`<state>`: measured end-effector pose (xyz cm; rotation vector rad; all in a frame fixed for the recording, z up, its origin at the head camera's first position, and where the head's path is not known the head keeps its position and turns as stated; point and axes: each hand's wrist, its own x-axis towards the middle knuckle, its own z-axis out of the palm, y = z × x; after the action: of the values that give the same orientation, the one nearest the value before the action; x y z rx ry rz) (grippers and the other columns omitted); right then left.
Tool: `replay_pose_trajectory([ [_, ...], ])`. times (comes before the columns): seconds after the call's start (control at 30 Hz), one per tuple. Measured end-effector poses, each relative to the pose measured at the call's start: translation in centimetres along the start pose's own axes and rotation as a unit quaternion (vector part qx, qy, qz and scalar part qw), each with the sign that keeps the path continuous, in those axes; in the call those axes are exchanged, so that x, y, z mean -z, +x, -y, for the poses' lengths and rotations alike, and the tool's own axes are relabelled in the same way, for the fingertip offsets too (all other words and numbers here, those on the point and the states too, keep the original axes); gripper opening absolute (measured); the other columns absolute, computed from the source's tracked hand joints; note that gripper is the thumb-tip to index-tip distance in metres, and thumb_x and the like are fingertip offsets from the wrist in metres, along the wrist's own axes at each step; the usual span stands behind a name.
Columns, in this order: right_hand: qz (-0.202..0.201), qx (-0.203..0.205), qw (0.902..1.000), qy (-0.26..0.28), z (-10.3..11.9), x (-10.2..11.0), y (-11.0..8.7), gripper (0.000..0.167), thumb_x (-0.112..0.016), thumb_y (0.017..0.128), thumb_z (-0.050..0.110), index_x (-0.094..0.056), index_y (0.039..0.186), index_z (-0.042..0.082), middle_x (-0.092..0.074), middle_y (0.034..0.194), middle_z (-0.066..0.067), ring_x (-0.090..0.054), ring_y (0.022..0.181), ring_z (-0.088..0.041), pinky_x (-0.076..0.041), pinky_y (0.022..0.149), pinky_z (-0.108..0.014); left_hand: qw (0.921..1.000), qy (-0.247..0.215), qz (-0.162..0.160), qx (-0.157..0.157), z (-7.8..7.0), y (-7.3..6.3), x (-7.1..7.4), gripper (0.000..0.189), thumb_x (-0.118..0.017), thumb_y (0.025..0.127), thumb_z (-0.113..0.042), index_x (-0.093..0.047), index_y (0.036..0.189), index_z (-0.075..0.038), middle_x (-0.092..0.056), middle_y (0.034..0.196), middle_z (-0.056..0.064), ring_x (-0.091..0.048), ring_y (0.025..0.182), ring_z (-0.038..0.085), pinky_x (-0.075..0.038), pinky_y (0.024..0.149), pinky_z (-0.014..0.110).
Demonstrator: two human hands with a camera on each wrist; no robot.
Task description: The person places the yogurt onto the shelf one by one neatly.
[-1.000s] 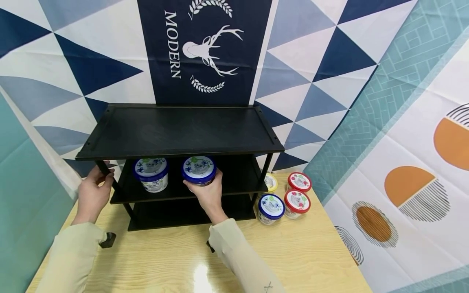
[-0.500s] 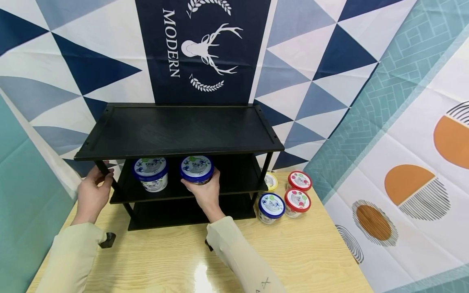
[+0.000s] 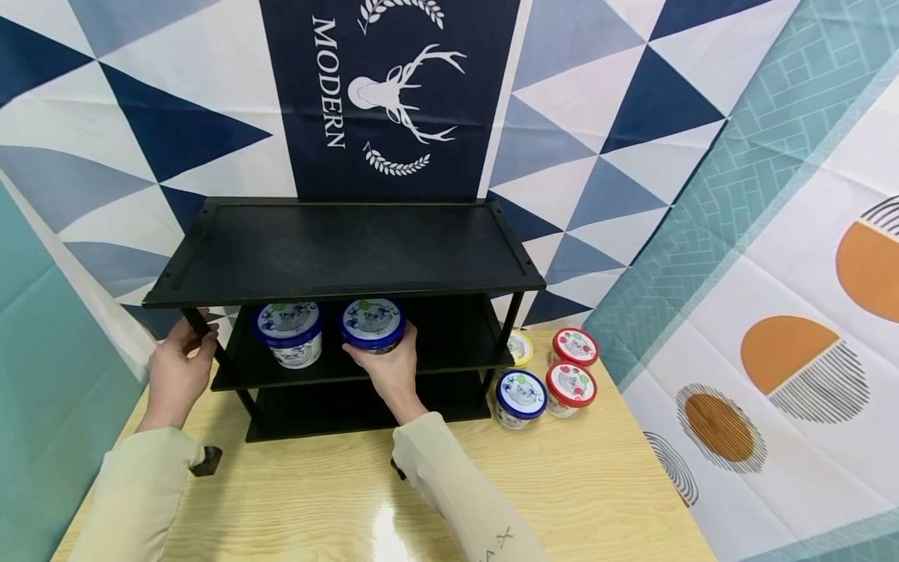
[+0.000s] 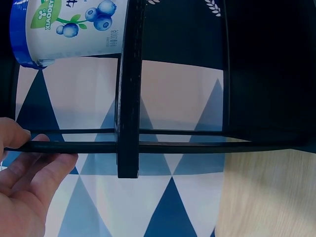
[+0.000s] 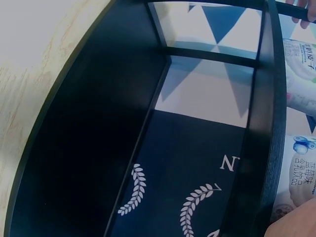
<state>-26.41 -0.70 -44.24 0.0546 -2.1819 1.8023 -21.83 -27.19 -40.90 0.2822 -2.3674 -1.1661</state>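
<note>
My right hand (image 3: 393, 373) grips a blue-lidded tub (image 3: 373, 322) at the middle level of a black three-tier shelf (image 3: 344, 254). In the right wrist view only part of this hand (image 5: 295, 221) shows, beside the tub's printed side (image 5: 298, 170). To its left, a second blue-lidded tub (image 3: 289, 334) stands on the same tier, with a gap between them. Blueberries are printed on that tub (image 4: 81, 27) in the left wrist view. At the shelf's left end, my left hand (image 3: 179, 373) holds the front post (image 4: 89, 147) between thumb and fingers.
On the wooden table (image 3: 302, 499), right of the shelf, stand another blue-lidded tub (image 3: 520, 396), two red-lidded tubs (image 3: 570, 385) and a yellow-lidded one (image 3: 519, 349) partly hidden by the shelf. A patterned wall covering (image 3: 211, 86) hangs right behind the shelf.
My right hand has slid the gripped tub slightly left, narrowing the gap to the other tub on that tier. The left hand stays on the post.
</note>
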Motion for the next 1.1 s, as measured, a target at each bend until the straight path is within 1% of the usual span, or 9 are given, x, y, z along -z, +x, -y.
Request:
replay_pose_trajectory([
  [0.23,0.005,-0.001,1.0000,0.002,0.0,-0.3,0.5,0.098,-0.088,0.060,0.030,-0.032,0.138,0.011,-0.049,0.132,-0.007,-0.051,0.120,-0.021,-0.043,0.100,-0.038,1.0000,-0.002,0.002,-0.006,0.1,0.0,-0.1,0.039,-0.046,0.096,-0.016,-0.051,0.133,-0.008,-0.062,0.120,0.022,-0.034,0.080,-0.027,-0.034,0.069,0.001],
  [0.5,0.015,-0.010,0.9998,-0.012,0.2,-1.3,0.4,0.099,-0.088,0.060,0.032,-0.032,0.138,0.010,-0.050,0.130,-0.006,-0.052,0.117,-0.021,-0.044,0.098,-0.038,1.0000,0.003,0.000,-0.003,0.1,0.1,0.0,0.039,-0.046,0.096,-0.017,-0.051,0.133,-0.009,-0.062,0.120,0.021,-0.034,0.080,-0.027,-0.034,0.069,0.002],
  [0.63,0.015,-0.016,0.9997,-0.009,0.4,-1.7,0.4,0.099,-0.088,0.059,0.032,-0.032,0.138,0.010,-0.049,0.130,-0.006,-0.052,0.117,-0.020,-0.044,0.098,-0.037,1.0000,0.007,-0.004,-0.001,0.1,0.1,-0.1,0.038,-0.047,0.096,-0.018,-0.052,0.132,-0.010,-0.063,0.120,0.020,-0.039,0.082,-0.024,-0.034,0.069,0.002],
  [0.77,0.011,-0.020,0.9997,-0.006,0.4,-1.9,0.4,0.098,-0.088,0.059,0.032,-0.033,0.138,0.010,-0.050,0.129,-0.006,-0.053,0.116,-0.019,-0.044,0.098,-0.036,1.0000,0.007,-0.006,-0.002,0.1,0.0,-0.1,0.037,-0.047,0.096,-0.018,-0.053,0.131,-0.009,-0.063,0.119,0.020,-0.040,0.082,-0.023,-0.034,0.069,0.002],
  [0.93,0.012,-0.015,0.9998,-0.006,0.2,-1.8,0.4,0.098,-0.088,0.060,0.032,-0.032,0.138,0.010,-0.050,0.130,-0.006,-0.052,0.116,-0.020,-0.044,0.098,-0.036,1.0000,0.003,-0.007,-0.002,0.1,0.0,-0.2,0.036,-0.048,0.095,-0.017,-0.053,0.130,-0.008,-0.063,0.119,0.020,-0.039,0.081,-0.024,-0.034,0.069,0.001],
  [1.1,0.012,-0.007,0.9998,-0.012,0.2,-1.8,0.4,0.099,-0.088,0.060,0.032,-0.031,0.139,0.010,-0.048,0.131,-0.006,-0.052,0.118,-0.020,-0.044,0.099,-0.037,0.9999,0.009,-0.003,0.003,0.1,-0.1,-0.1,0.038,-0.046,0.096,-0.019,-0.052,0.133,-0.010,-0.064,0.118,0.018,-0.037,0.081,-0.024,-0.037,0.073,0.006],
])
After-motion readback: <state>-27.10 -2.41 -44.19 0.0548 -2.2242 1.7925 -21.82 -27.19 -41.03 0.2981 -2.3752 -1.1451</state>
